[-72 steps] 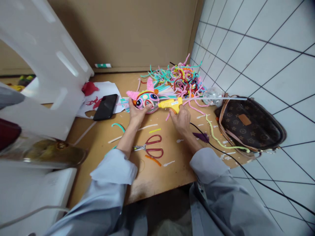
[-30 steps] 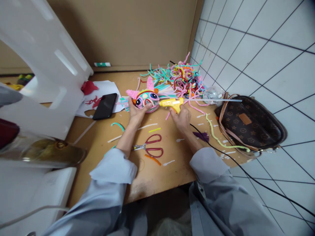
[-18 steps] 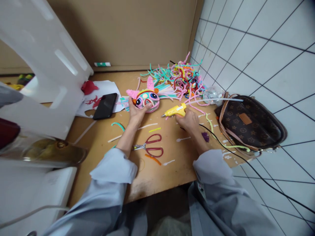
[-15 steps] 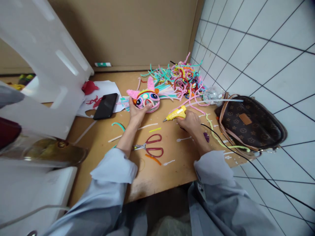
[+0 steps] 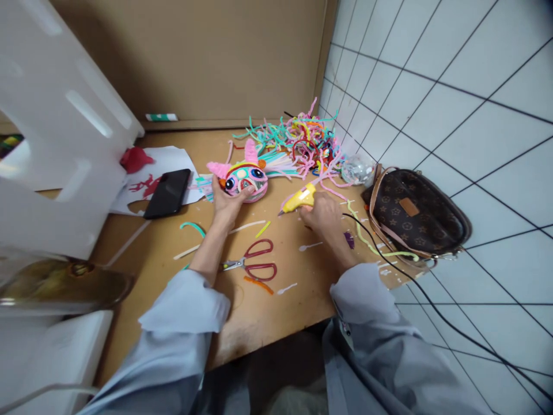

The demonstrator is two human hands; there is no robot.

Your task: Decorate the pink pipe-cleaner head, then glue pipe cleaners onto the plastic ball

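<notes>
My left hand (image 5: 228, 203) is closed around a round craft figure (image 5: 244, 173) with pink fuzzy ears, large blue eyes and a pink rim. Pale and teal pipe cleaners fan out at both sides of it. In my right hand (image 5: 323, 214) is a yellow hot glue gun (image 5: 300, 199), its metal nozzle pointing left, a little below and right of the figure and apart from it. A black cord trails from the gun off to the right. Red-handled scissors (image 5: 260, 271) lie between my forearms, their blades partly behind my left arm.
A tangle of coloured pipe cleaners (image 5: 305, 141) is heaped at the back right. A brown patterned handbag (image 5: 421, 210) and a clear plastic ball (image 5: 356, 169) rest by the tiled wall. On the left are a black phone (image 5: 167, 193), white paper and a white plastic rack (image 5: 64, 115).
The whole view has shifted, so things appear further left. My left hand keeps its hold on the craft figure, and my right hand still holds the glue gun, which tilts slightly more downward.
</notes>
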